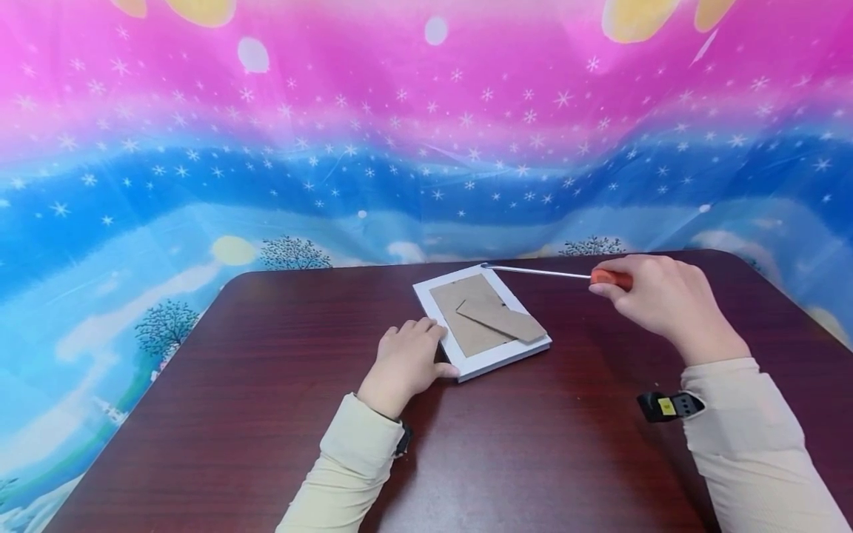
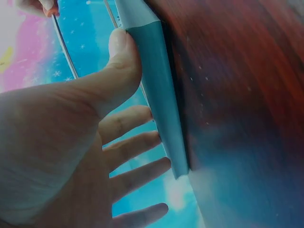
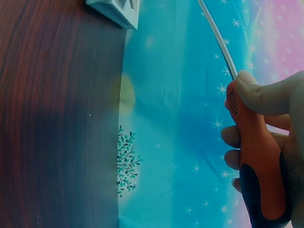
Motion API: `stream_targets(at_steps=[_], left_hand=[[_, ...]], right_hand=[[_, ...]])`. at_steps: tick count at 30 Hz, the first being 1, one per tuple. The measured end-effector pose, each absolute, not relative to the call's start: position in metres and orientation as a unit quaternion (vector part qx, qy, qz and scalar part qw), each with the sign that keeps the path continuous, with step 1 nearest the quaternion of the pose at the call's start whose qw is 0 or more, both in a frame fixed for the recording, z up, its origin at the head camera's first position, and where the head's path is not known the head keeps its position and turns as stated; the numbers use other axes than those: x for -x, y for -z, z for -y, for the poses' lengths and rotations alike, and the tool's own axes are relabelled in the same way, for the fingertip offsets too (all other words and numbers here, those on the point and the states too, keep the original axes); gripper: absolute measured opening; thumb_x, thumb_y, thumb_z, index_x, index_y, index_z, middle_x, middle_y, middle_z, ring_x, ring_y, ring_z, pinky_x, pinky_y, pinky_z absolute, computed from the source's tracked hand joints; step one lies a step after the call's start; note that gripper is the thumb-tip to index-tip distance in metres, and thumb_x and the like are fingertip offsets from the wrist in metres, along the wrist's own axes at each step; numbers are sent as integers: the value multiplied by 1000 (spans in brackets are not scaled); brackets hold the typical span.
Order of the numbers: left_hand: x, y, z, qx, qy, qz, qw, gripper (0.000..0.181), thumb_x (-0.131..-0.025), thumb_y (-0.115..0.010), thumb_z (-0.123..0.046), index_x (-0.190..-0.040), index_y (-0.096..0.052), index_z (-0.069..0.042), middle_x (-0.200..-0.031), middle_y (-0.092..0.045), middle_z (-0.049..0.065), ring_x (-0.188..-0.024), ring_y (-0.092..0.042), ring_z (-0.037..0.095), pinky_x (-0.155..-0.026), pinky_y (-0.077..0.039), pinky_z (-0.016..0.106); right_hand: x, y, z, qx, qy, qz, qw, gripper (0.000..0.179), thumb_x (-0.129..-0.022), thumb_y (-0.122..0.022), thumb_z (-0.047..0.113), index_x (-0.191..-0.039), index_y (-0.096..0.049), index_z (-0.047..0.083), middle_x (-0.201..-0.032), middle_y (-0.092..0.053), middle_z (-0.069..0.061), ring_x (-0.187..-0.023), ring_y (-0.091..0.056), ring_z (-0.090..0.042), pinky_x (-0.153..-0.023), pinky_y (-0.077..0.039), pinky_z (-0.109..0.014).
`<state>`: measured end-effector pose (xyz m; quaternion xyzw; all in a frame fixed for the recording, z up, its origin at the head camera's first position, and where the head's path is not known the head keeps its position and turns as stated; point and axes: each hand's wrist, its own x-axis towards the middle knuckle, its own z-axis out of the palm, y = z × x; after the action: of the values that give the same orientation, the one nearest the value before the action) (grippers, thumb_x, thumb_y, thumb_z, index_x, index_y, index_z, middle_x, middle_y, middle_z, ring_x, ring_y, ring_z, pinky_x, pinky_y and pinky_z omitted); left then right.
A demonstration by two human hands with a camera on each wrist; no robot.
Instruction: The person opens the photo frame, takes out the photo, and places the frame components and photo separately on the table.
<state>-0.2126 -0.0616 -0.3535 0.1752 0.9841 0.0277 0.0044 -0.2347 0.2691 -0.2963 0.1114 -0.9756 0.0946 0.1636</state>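
A white picture frame (image 1: 469, 363) lies face down, its brown backing board (image 1: 453, 296) and angled stand flap (image 1: 500, 322) uppermost. My left hand (image 1: 408, 360) rests along the frame's left edge, thumb at the near corner. In the left wrist view the fingers (image 2: 135, 147) spread fairly straight over the frame's side (image 2: 161, 90). My right hand (image 1: 666, 300) grips a screwdriver by its orange and black handle (image 3: 259, 147), thumb along the top. The long metal shaft (image 1: 540, 272) reaches leftward, its tip overlapping the frame's far corner in the head view.
The dark red-brown wooden table (image 1: 220, 414) extends around the frame. Behind its far edge hangs a pink and blue cloth (image 1: 373, 148) printed with snowflakes and trees. Both wrists carry black straps (image 1: 669, 406) over light sleeves.
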Motion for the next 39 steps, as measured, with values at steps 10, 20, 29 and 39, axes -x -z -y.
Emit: stream_targets(at_steps=[10, 20, 29, 39], left_hand=[[201, 354, 47, -154, 9, -988, -11, 72, -84, -66, -64, -129, -58, -9, -117, -55, 7, -117, -52, 24, -95, -42, 44], [192, 358, 29, -138, 93, -986, -33, 73, -86, -57, -69, -130, -58, -11, -126, -56, 5, -116, -51, 21, -97, -41, 41], [198, 356, 31, -139, 78, -986, -38, 77, -86, -56, -70, -131, -56, -8, -121, -56, 5, -114, -53, 22, -93, -42, 39], [212, 361, 47, -125, 20, -992, -21, 72, -93, -57, -60, -143, -47, -9, -139, -50, 6, -128, -48, 24, -101, -41, 45]], right_hand=[[236, 298, -264, -122, -97, 976, 155, 36, -90, -72, 40, -118, -74, 16, -87, -72, -5, -68, -59, -21, -58, -45, -44], [237, 299, -262, -124, -90, 978, 144, 40, -91, -70, 42, -118, -73, 14, -84, -71, -5, -65, -56, -19, -54, -42, -39], [236, 298, -262, -123, -86, 978, 144, 40, -91, -70, 42, -118, -73, 14, -82, -70, -4, -65, -56, -20, -54, -42, -39], [237, 299, -260, -128, -87, 977, 145, 39, -90, -71, 41, -117, -74, 14, -79, -69, -2, -65, -56, -20, -55, -43, -40]])
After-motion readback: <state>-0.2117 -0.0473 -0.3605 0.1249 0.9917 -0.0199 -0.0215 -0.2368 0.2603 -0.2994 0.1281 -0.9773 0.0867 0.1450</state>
